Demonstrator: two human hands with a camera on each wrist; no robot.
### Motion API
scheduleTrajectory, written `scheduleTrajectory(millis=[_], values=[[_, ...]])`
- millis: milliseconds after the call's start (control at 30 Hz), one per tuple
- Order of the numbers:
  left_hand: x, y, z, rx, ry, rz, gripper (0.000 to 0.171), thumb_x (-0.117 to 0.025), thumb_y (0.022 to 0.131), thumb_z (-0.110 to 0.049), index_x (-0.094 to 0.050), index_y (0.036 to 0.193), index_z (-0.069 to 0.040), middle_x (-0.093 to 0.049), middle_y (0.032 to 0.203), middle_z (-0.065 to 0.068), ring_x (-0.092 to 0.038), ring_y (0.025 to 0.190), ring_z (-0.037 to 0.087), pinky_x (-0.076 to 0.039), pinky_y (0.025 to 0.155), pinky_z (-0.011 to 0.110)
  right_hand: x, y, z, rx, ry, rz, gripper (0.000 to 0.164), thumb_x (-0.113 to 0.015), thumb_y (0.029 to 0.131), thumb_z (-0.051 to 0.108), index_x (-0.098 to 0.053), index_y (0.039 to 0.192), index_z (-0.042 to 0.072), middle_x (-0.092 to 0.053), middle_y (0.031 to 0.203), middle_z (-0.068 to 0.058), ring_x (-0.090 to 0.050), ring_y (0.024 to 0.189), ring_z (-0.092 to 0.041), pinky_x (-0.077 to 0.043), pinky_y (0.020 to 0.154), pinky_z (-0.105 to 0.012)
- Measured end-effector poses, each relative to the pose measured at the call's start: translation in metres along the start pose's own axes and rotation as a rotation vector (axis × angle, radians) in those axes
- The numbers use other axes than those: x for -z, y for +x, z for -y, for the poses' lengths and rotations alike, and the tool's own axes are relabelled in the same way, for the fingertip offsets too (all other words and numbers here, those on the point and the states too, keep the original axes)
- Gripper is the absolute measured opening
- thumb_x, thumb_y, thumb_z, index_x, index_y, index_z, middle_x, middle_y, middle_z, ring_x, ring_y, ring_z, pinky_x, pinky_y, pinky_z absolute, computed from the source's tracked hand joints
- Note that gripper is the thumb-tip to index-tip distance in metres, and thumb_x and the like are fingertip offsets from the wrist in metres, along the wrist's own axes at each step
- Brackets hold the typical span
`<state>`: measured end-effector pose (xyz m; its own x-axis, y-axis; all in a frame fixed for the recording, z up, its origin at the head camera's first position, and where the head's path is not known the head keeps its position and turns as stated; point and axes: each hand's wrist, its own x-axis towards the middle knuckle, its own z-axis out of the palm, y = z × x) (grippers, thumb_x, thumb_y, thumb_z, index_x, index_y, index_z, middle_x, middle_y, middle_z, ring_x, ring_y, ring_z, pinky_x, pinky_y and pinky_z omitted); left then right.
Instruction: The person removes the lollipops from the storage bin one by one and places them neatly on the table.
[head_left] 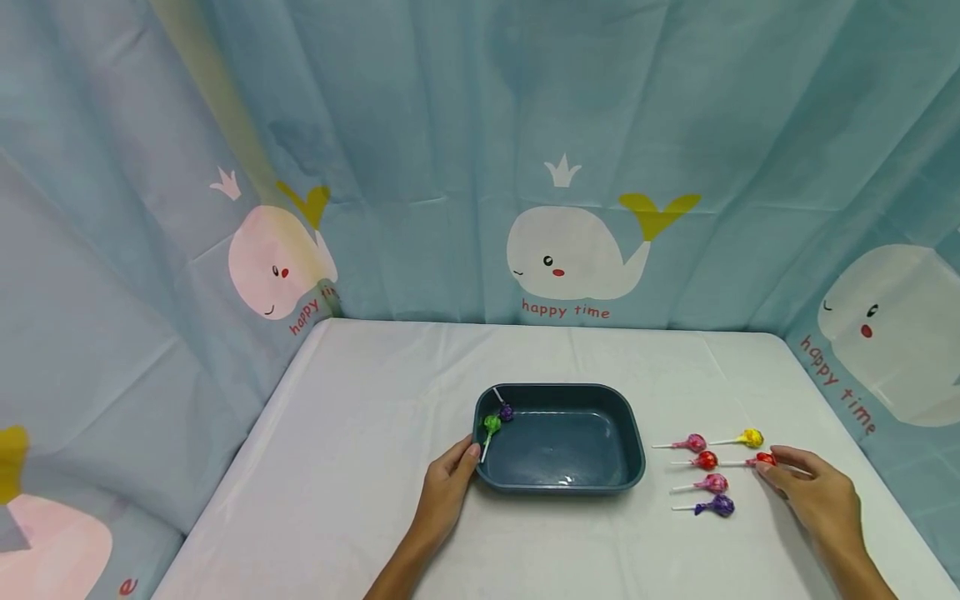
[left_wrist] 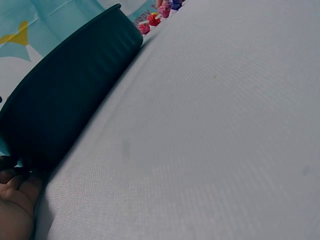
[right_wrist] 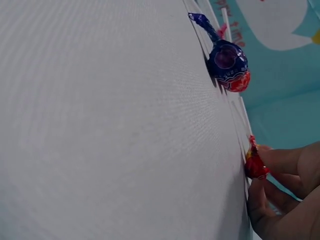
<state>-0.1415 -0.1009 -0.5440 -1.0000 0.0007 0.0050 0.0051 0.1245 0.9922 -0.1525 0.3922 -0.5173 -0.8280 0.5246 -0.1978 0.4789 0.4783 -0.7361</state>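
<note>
A dark blue-grey tray [head_left: 573,450] stands on the white table, with a green lollipop [head_left: 491,423] and a purple lollipop [head_left: 506,412] at its left end. My left hand [head_left: 442,492] grips the tray's left side, thumb at the rim; the left wrist view shows the tray's outer wall [left_wrist: 70,85] beside the fingers. To the right, my right hand [head_left: 821,496] pinches the head of a red lollipop [right_wrist: 255,165] between thumb and fingers, its stick pointing left. Whether it is lifted off the cloth I cannot tell.
Near the right hand lie a yellow lollipop [head_left: 751,438], another red lollipop [head_left: 707,460], two pink lollipops, one upper [head_left: 696,442] and one lower [head_left: 715,483], and a purple-wrapped lollipop [head_left: 722,505]. Behind the table hangs a blue curtain [head_left: 420,250] printed with whales.
</note>
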Motion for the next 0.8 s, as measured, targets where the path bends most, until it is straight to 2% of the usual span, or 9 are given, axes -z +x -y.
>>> scheduleTrajectory(millis=[67, 167, 267, 333, 400, 500, 567, 633, 800], values=[[0.000, 0.000, 0.000, -0.001, -0.002, -0.001, 0.059, -0.055, 0.111, -0.041, -0.054, 0.153, 0.001, -0.057, 0.155, 0.014, -0.048, 0.150, 0.028, -0.042, 0.120, 0.040, 0.001, -0.001, 0.000, -0.002, 0.000, -0.009, 0.051, -0.067, 0.105, 0.019, -0.055, 0.147, -0.007, -0.051, 0.153, -0.033, -0.054, 0.131, -0.050, -0.043, 0.051, -0.006], [0.000, -0.001, 0.000, -0.007, 0.001, -0.002, 0.059, -0.056, 0.111, -0.041, -0.054, 0.152, 0.001, -0.058, 0.155, 0.014, -0.048, 0.149, 0.028, -0.040, 0.121, 0.043, 0.003, -0.004, 0.003, 0.009, -0.016, -0.035, 0.054, -0.071, 0.103, 0.024, -0.057, 0.146, -0.005, -0.056, 0.148, -0.032, -0.069, 0.101, -0.030, -0.048, 0.052, -0.014], [0.000, -0.001, -0.001, -0.010, 0.003, -0.003, 0.058, -0.056, 0.112, -0.040, -0.054, 0.152, 0.001, -0.058, 0.154, 0.014, -0.048, 0.149, 0.028, -0.040, 0.122, 0.044, 0.005, -0.007, 0.008, 0.025, -0.038, -0.050, 0.055, -0.073, 0.103, 0.029, -0.058, 0.146, -0.002, -0.060, 0.144, -0.030, -0.064, 0.078, -0.010, -0.051, 0.054, -0.021], [0.000, -0.001, -0.001, -0.011, 0.005, -0.004, 0.058, -0.056, 0.112, -0.040, -0.054, 0.152, 0.001, -0.058, 0.155, 0.014, -0.048, 0.149, 0.028, -0.040, 0.122, 0.044, 0.005, -0.010, 0.011, 0.043, -0.039, -0.051, 0.057, -0.073, 0.103, 0.031, -0.058, 0.146, -0.002, -0.061, 0.142, -0.030, -0.063, 0.080, -0.012, -0.050, 0.054, -0.021], [0.000, 0.000, 0.000, -0.015, 0.010, -0.004, 0.059, -0.056, 0.111, -0.041, -0.054, 0.152, 0.002, -0.057, 0.155, 0.015, -0.048, 0.149, 0.030, -0.041, 0.121, 0.043, 0.005, -0.014, 0.016, 0.059, -0.032, -0.047, 0.056, -0.071, 0.104, 0.032, -0.058, 0.147, -0.002, -0.060, 0.143, -0.030, -0.065, 0.093, -0.023, -0.049, 0.055, -0.017], [0.000, 0.000, 0.000, -0.018, 0.021, -0.008, 0.059, -0.056, 0.111, -0.040, -0.054, 0.152, 0.003, -0.058, 0.154, 0.016, -0.048, 0.149, 0.031, -0.042, 0.121, 0.041, 0.004, -0.020, 0.023, 0.090, -0.018, -0.052, 0.056, -0.071, 0.104, 0.034, -0.058, 0.146, -0.002, -0.059, 0.147, -0.029, -0.060, 0.112, -0.035, -0.045, 0.058, -0.009], [0.000, 0.000, 0.000, -0.027, 0.030, -0.009, 0.059, -0.055, 0.112, -0.039, -0.054, 0.152, 0.004, -0.057, 0.154, 0.018, -0.048, 0.149, 0.033, -0.043, 0.120, 0.041, 0.003, -0.024, 0.028, 0.105, -0.009, -0.057, 0.056, -0.071, 0.104, 0.036, -0.060, 0.147, 0.001, -0.059, 0.149, -0.026, -0.060, 0.112, -0.029, -0.044, 0.060, -0.007], [0.000, 0.000, -0.001, -0.020, 0.030, -0.013, 0.057, -0.056, 0.112, -0.038, -0.054, 0.151, 0.003, -0.058, 0.154, 0.017, -0.048, 0.149, 0.032, -0.043, 0.120, 0.040, 0.001, -0.029, 0.032, 0.121, -0.007, -0.062, 0.057, -0.072, 0.103, 0.038, -0.061, 0.146, 0.003, -0.060, 0.149, -0.023, -0.059, 0.105, -0.018, -0.044, 0.062, -0.006], [0.000, 0.000, -0.001, 0.002, 0.014, -0.011, 0.057, -0.056, 0.112, -0.039, -0.055, 0.152, 0.002, -0.058, 0.154, 0.015, -0.047, 0.150, 0.029, -0.041, 0.121, 0.042, -0.006, -0.038, 0.038, 0.164, 0.003, -0.051, 0.058, -0.072, 0.102, 0.043, -0.063, 0.145, 0.005, -0.063, 0.146, -0.022, -0.049, 0.092, 0.004, -0.044, 0.065, -0.005]])
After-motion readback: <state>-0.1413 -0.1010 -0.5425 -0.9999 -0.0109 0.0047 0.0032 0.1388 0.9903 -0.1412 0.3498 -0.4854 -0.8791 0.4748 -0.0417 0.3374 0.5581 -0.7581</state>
